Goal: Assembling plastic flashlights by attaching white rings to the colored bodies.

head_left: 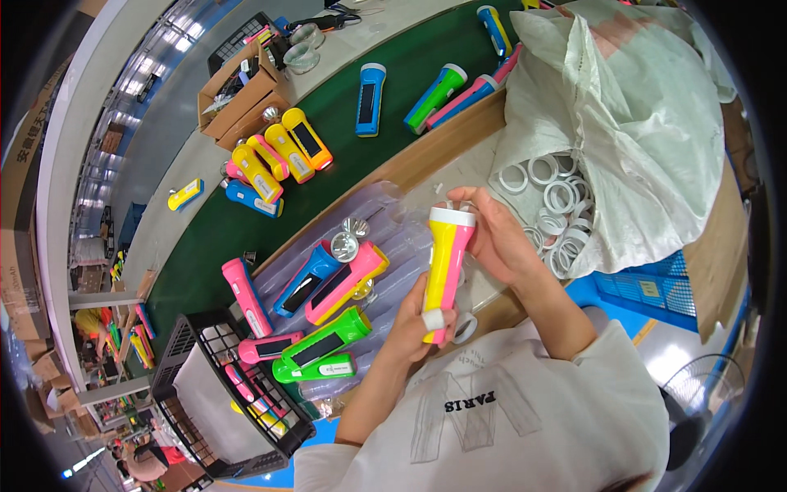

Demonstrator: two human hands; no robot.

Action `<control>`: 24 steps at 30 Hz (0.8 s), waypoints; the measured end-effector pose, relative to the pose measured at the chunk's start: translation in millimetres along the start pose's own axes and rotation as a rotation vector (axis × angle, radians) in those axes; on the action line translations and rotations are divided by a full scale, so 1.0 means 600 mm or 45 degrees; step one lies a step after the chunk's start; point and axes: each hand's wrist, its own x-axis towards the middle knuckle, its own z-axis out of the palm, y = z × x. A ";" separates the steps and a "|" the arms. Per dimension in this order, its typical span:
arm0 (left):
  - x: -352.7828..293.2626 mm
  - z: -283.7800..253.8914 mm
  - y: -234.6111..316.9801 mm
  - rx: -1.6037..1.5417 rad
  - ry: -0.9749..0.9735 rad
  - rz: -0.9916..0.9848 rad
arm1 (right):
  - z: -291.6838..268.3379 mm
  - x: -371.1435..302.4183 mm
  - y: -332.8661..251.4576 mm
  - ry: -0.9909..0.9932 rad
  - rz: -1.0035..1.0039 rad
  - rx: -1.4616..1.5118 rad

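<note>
My left hand [410, 322], with a white wrap on one finger, is closed round the lower body of a yellow and pink flashlight [447, 266]. The flashlight stands nearly upright, its wide head at the top. A white ring [452, 216] sits round that head. Bent fingers of my right hand [494, 236] grip the ring's far right side; their tips are partly hidden. Left of my hands, flashlights in pink [351, 283], blue [305, 280] and green [321, 344] lie on clear plastic wrap [389, 299], some with loose reflector heads beside them.
A white woven sack [635, 139] spills several white rings [560, 197] at the right. Beyond a raised edge runs a green belt [328, 172] carrying more flashlights [370, 100]. A black crate [184, 394] stands at the lower left, a cardboard box [246, 98] at the far side.
</note>
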 end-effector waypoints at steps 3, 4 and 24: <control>0.012 -0.026 0.003 -0.379 -0.298 -0.055 | -0.013 0.008 -0.005 -0.009 0.031 0.004; 0.019 -0.025 0.008 -0.367 -0.307 -0.065 | -0.014 0.009 -0.008 -0.006 0.036 -0.051; 0.245 -0.067 0.100 2.827 0.611 0.837 | -0.136 0.018 -0.052 0.372 -0.799 -2.295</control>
